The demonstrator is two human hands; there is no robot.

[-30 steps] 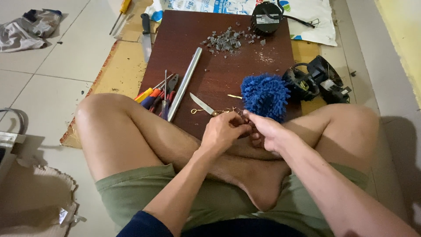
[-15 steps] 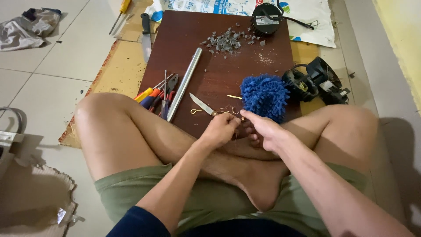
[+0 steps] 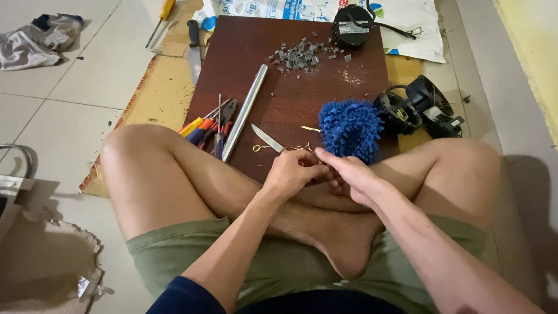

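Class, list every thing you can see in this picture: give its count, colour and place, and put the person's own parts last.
Board: one, dark brown, on the floor ahead.
Metal tube: one, silver, on the board.
Knife: one, silver blade, near the hands.
Hand tools: several, red, orange and blue handles, board's left edge.
Grey bits: a pile, top of board.
Mop head: one, blue, board's right side.
Black parts: two, right of board.
Rag: one, grey, far left.
Left hand: pinching something small, hidden.
Right hand: touching the left.

Left hand (image 3: 293, 171) and right hand (image 3: 347, 173) meet beside a blue mop head (image 3: 350, 129).
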